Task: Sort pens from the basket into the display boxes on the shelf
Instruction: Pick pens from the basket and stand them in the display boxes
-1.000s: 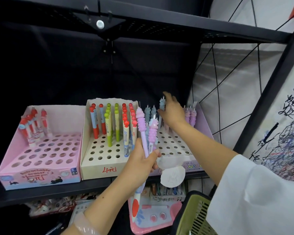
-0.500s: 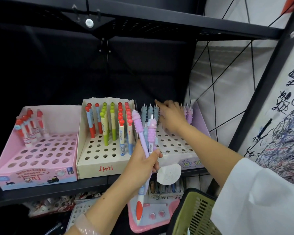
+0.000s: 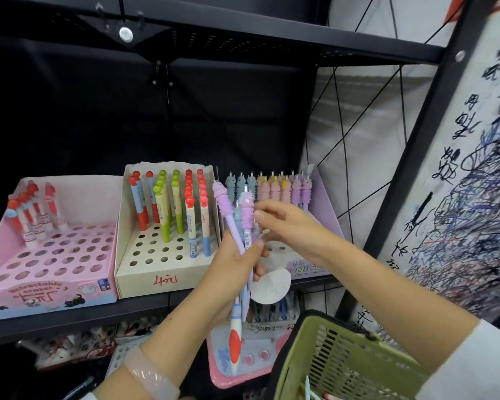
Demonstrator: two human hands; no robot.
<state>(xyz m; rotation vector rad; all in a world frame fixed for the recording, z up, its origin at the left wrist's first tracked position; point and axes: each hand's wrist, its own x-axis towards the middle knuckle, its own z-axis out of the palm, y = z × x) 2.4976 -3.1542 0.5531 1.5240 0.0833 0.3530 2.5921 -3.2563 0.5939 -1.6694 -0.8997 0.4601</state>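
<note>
On the black metal shelf (image 3: 145,308), we are working at the lilac cardboard display box (image 3: 325,203). Our left hand (image 3: 237,265) is gripping a bunch of pastel unicorn-topped pens (image 3: 244,226); our right hand (image 3: 289,223) is pinching one top. We should be drawing it straight upward, then seating it beside matching colours.

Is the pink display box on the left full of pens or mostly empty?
Mostly empty. The pink display box holds only a small cluster of red-capped pens in its back left corner; nearly all its other holes are open.
</note>
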